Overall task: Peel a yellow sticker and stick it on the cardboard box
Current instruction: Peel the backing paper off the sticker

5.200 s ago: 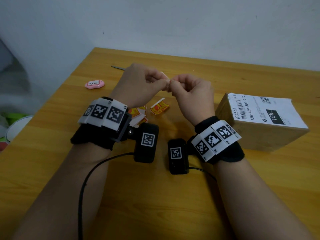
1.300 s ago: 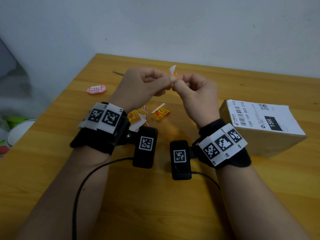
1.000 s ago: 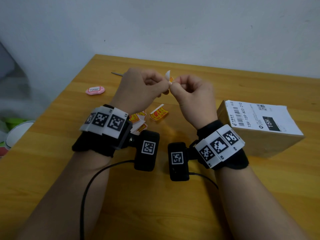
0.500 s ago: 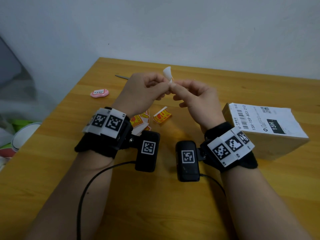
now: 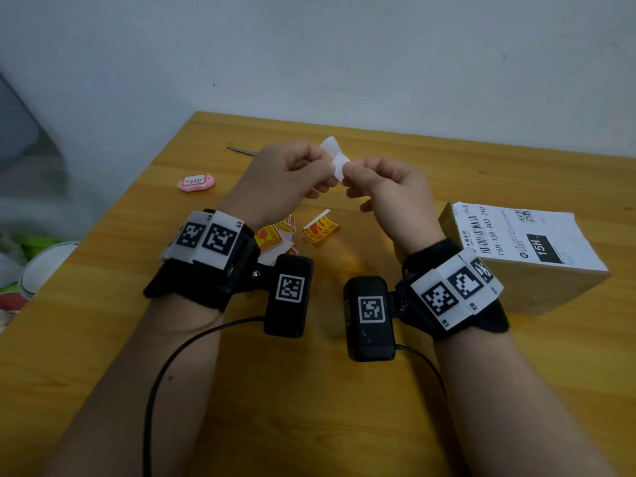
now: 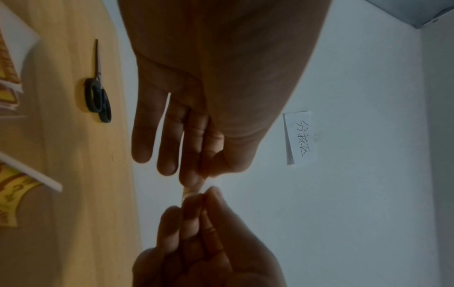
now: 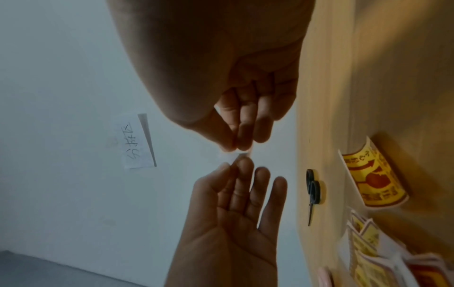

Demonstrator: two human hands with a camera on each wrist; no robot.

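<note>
Your left hand (image 5: 282,180) and right hand (image 5: 389,187) are both up over the tabletop (image 5: 344,407), each pinching one end of the same sticker (image 5: 335,163), which is mostly showing its white side, so it's hard to say how far it's peeled. The box (image 5: 523,256) sits off to your right with its white shipping label up, well apart from your hands. More yellow stickers (image 5: 320,228) lie loose below your hands, and there's scissors (image 7: 312,192) near the wall.
</note>
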